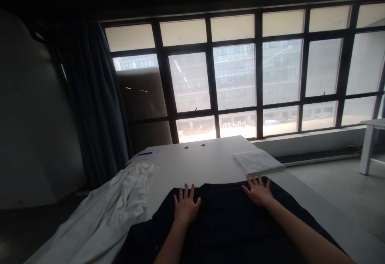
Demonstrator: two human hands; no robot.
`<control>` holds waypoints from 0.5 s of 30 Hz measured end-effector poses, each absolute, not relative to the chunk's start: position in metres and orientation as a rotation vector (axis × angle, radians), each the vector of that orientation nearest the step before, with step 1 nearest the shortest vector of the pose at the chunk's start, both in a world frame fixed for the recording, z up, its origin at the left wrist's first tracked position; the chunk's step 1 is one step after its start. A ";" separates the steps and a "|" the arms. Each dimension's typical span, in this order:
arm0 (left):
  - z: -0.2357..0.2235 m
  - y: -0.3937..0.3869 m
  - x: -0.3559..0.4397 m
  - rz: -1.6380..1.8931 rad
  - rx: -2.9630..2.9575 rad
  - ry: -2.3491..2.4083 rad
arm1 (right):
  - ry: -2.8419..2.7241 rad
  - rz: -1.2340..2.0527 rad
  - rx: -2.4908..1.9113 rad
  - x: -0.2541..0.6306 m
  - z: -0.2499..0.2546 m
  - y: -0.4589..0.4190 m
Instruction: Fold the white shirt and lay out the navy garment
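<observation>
A dark garment (225, 220), its exact kind not clear, lies spread over the near part of the white table (195, 164). My left hand (185, 206) rests flat on its upper left part, fingers spread. Near the upper right edge, my right hand (258, 190) also presses flat on the cloth with fingers apart. Neither hand grips anything. The garment's lower end runs out of view at the bottom.
Crumpled white cloth (117, 204) covers the table's left side. A folded white cloth (257, 162) lies at the right edge. Paper with a blue pen (145, 153) is at the far left. Windows (234, 75) stand behind; another table (368, 144) is at right.
</observation>
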State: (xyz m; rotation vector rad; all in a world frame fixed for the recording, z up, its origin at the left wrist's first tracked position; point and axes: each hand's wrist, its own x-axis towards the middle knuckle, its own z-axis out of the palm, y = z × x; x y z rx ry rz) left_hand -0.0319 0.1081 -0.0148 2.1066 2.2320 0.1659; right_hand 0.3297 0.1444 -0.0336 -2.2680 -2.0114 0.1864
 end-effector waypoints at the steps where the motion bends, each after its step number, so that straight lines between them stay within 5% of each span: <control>1: -0.015 0.108 -0.032 0.165 2.106 2.232 | -1.962 0.139 -2.318 0.352 -0.036 0.144; 9: -0.014 0.110 -0.028 0.139 2.106 2.244 | -1.590 -0.640 -2.416 0.436 -0.023 0.114; 15: -0.013 0.116 -0.030 0.115 2.110 2.228 | -1.906 -0.081 -2.360 0.378 -0.038 0.071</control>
